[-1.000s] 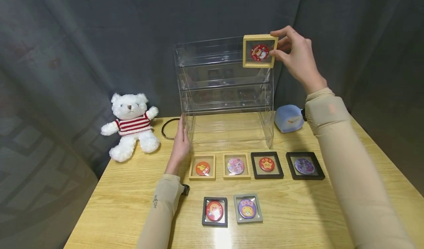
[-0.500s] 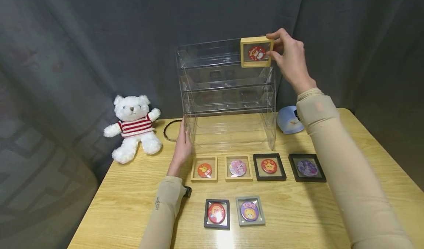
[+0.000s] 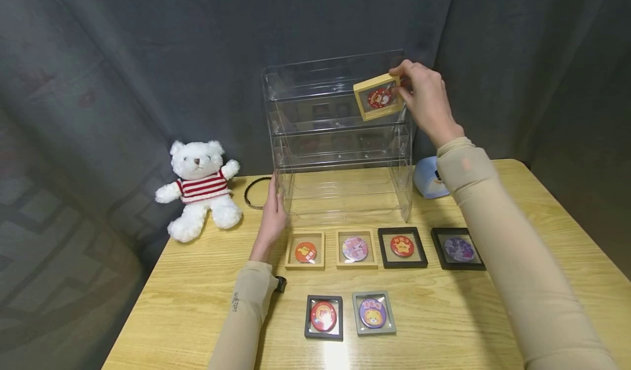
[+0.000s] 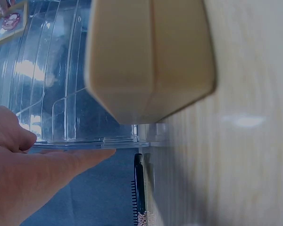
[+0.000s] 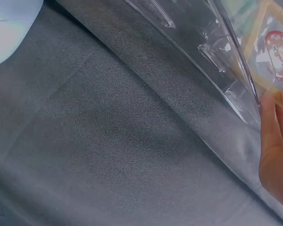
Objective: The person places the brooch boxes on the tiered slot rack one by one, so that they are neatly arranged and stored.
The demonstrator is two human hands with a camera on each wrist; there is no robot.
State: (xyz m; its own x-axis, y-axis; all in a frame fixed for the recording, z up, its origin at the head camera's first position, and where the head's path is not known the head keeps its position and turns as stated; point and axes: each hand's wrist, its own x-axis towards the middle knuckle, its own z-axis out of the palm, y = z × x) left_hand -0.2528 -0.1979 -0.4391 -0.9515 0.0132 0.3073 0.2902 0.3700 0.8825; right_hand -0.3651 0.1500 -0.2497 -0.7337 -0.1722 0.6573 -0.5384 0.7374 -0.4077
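Observation:
High at the right side of a clear acrylic display rack [image 3: 340, 159], my right hand [image 3: 428, 103] pinches a light-wood frame [image 3: 370, 115] with a red round badge inside. The frame tilts in front of the upper tiers; in the right wrist view, the rack's clear side edge [image 5: 236, 47] passes close by the fingers. My left hand [image 3: 272, 217] lies along the rack's lower left side, with straight fingers [image 4: 80, 159] against the outer panel and the thumb near its front edge. Close to the left wrist camera looms a pale wooden frame corner [image 4: 151, 56].
Before the rack lie two light-wood badge frames [image 3: 305, 266] [image 3: 357, 265] and two black ones [image 3: 402, 264] [image 3: 458, 266]. Nearer are a dark frame [image 3: 323, 336] and a grey one [image 3: 374, 331]. A white teddy bear [image 3: 197, 195] sits left, a blue clock [image 3: 428, 179] right, a dark hoop [image 3: 250, 197] behind my left hand.
My right hand has lowered the light-wood frame from the top tier's height and moved slightly left, tilting it. The left hand stays at the rack's side.

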